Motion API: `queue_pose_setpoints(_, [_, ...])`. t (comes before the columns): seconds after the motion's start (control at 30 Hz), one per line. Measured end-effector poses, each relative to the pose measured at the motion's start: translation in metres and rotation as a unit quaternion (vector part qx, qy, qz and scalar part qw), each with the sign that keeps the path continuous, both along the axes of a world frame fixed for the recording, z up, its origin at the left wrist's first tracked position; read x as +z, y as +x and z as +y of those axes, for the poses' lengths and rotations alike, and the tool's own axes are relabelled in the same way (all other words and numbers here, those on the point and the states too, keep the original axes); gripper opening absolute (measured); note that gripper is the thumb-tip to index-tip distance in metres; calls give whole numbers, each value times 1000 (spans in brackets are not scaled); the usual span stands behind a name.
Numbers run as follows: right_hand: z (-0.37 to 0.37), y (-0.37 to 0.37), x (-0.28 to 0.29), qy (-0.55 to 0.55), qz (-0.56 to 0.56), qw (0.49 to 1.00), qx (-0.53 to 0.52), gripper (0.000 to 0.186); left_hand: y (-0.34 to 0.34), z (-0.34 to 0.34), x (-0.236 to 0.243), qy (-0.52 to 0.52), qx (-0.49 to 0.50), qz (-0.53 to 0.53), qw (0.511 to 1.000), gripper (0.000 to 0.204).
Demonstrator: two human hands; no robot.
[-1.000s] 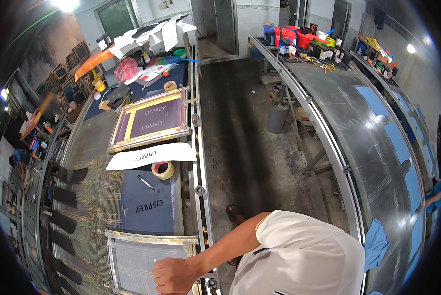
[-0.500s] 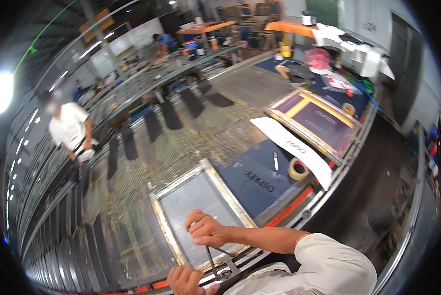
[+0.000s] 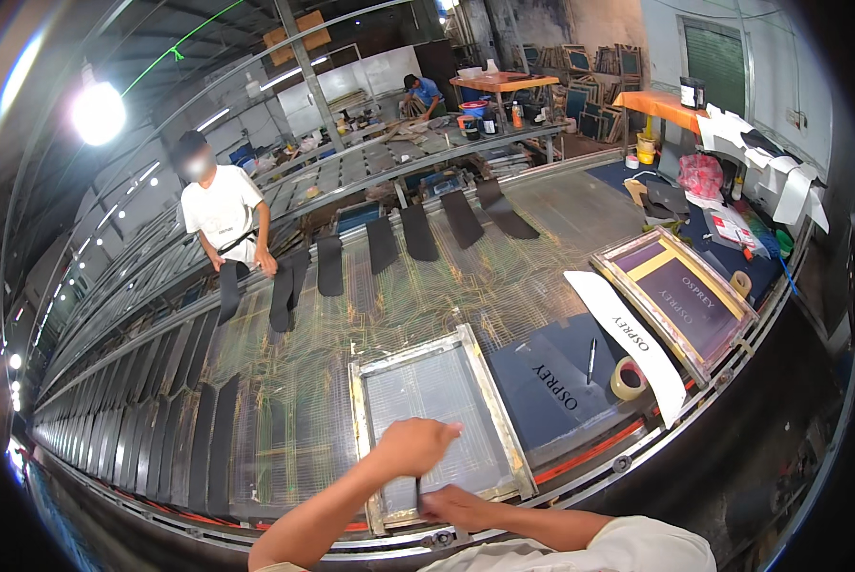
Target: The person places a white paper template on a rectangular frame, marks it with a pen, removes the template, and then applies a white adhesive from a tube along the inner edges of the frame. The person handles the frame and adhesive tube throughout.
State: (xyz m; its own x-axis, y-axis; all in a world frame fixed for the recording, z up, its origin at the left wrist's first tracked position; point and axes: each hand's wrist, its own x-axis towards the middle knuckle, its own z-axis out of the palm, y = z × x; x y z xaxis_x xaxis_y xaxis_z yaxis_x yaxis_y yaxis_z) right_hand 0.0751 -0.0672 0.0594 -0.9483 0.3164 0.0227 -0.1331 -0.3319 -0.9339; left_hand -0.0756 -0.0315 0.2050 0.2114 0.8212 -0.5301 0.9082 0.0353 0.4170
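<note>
My left hand [image 3: 416, 445] is closed over the upper end of a dark upright metal tool [image 3: 418, 494], above the near side of a mesh screen frame [image 3: 521, 471]. My right hand [image 3: 447, 505] grips the tool lower down, beside the frame's near edge. The screen lies on the long printing table [image 3: 285, 400]. Right of it are a dark blue panel [image 3: 523, 372] with black lettering, a pen [image 3: 591, 360], a tape roll [image 3: 630, 378] and a curved white strip [image 3: 607, 319]. A purple screen [image 3: 685, 296] in a yellow-taped frame rests farther right.
A co-worker [image 3: 220, 214] in white stands across the table, handling dark cut strips [image 3: 285, 291]; another [image 3: 423, 100] in blue bends farther back. Several dark strips line both long edges. The table's back right holds bags, paper and containers [image 3: 647, 148]. Metal rails [image 3: 623, 462] edge the near side.
My view has swung left toward the table and co-worker. My left hand has risen from below to the tool's top; my right hand has dropped from the top to lower down.
</note>
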Motion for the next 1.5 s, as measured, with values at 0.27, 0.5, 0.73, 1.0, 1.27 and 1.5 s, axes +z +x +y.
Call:
queue_pose_setpoints(0.27, [10, -20, -13, 290, 16, 903, -316, 52, 23, -110, -12, 420, -191, -62, 885, 62])
queue_pose_setpoints(0.5, [-12, -16, 1, 122, -153, 979, -49, 50, 7, -15, 3, 196, -157, 109, 962, 57])
queue_pose_setpoints(0.73, [-11, -6, -19, 111, -19, 909, -401, 50, -36, -90, -12, 270, -158, -163, 936, 68])
queue_pose_setpoints(1.0, [-34, -28, 18, -10, 142, 955, -259, 60, -62, -80, -5, 471, -168, -211, 840, 46])
queue_pose_setpoints(1.27, [-30, -43, -20, -19, 127, 973, -190, 58, -67, -68, -48, 480, -189, -134, 846, 44])
queue_pose_setpoints(1.5, [-20, -39, -41, -86, -5, 966, -243, 58, -72, -79, -7, 543, -214, 92, 807, 55])
